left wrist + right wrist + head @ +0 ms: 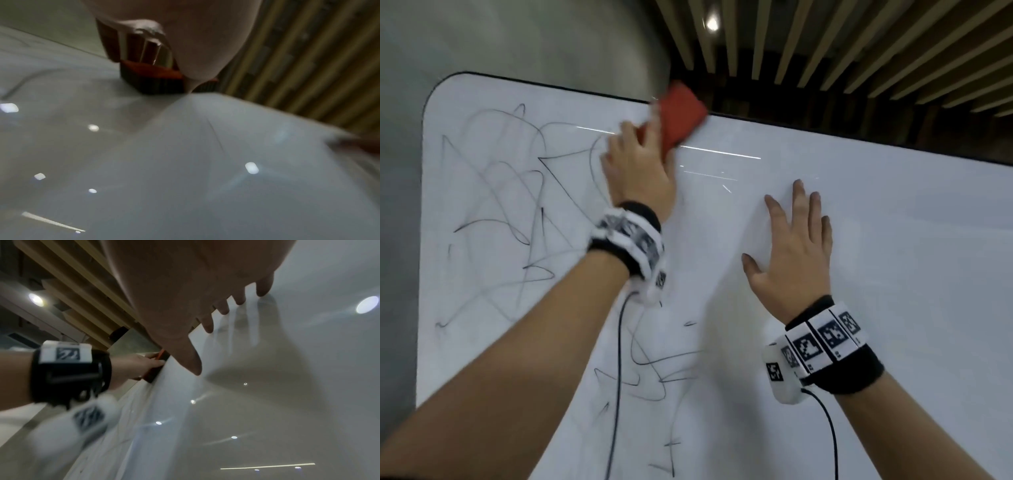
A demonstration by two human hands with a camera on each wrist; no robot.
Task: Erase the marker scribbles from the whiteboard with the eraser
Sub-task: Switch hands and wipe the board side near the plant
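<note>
A white whiteboard with a black rim fills the head view. Dark marker scribbles cover its left part, and more scribbles run along the lower middle. My left hand grips a red eraser near the board's top edge, blurred by motion. In the left wrist view the eraser sits flat against the board under my fingers. My right hand lies flat on the board, fingers spread and straight; its fingertips press the surface in the right wrist view.
The board's right half carries no marks. A grey wall stands behind on the left, and a slatted wooden ceiling with a lamp shows above. Cables hang from both wrist bands across the board.
</note>
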